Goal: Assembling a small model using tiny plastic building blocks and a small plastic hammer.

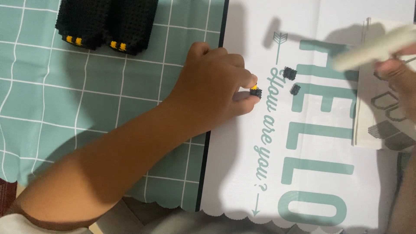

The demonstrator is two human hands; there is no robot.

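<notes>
Pinching a small black-and-yellow brick [255, 91] between left hand [212, 86] fingers, right hand [396, 71] gripping a blurred white tool [375, 48], two loose black bricks [290, 73] lying nearby.

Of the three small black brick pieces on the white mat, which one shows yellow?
The piece pinched in the left hand; the two loose pieces beside it look all black.

Two bare hands, left hand [212, 84], right hand [396, 73] blurred, bare left forearm, white sleeve edge at elbow
</notes>
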